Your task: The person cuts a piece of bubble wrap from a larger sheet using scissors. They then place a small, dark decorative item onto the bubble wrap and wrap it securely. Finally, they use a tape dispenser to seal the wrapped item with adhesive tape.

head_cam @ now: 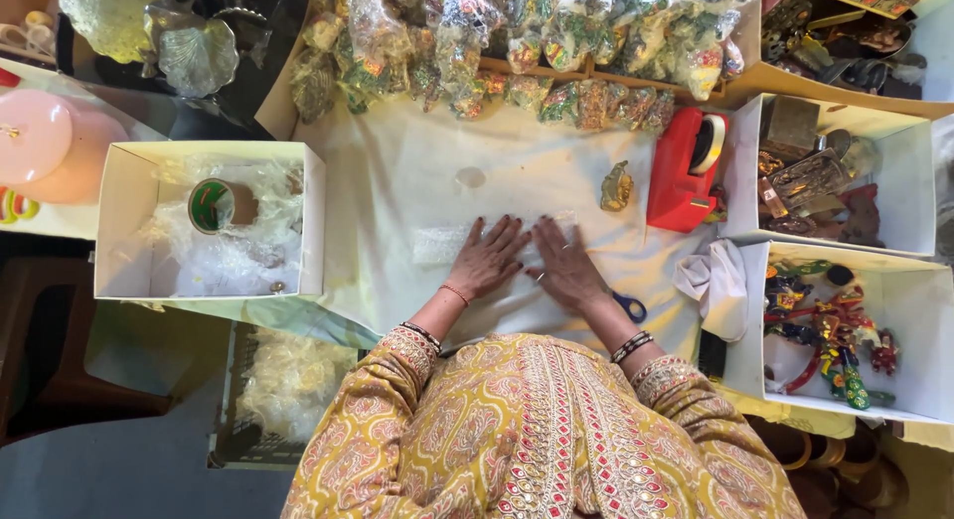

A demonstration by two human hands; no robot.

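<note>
My left hand and my right hand lie flat, side by side, fingers spread, on a piece of clear bubble wrap spread on the white cloth covering the table. Neither hand grips anything. A small golden figurine stands on the cloth just beyond my right hand. A red tape dispenser sits to its right. Blue-handled scissors lie half hidden beside my right wrist.
A white box on the left holds a tape roll and clear wrap. Two white boxes on the right hold metal and colourful figurines. Several wrapped items line the far edge. A crumpled white cloth lies at right.
</note>
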